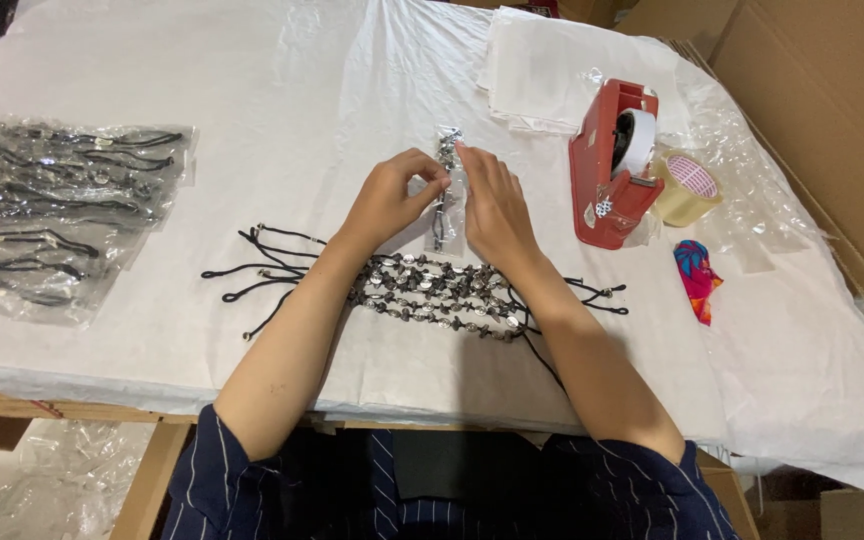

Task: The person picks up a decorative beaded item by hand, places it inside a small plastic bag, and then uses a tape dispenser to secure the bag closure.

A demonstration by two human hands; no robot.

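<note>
Beaded bracelet (444, 150) in a slim clear sleeve (449, 215) sits mid-table, pinched by the left hand (389, 197) and right hand (493, 208), apparently to steady it; loose bracelets (432, 290) wait nearer the front edge of the table (282, 90).

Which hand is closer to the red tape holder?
Right. The right hand is just beside the red tape holder, holding a small bag; the left hand is farther away, behind the right.
</note>
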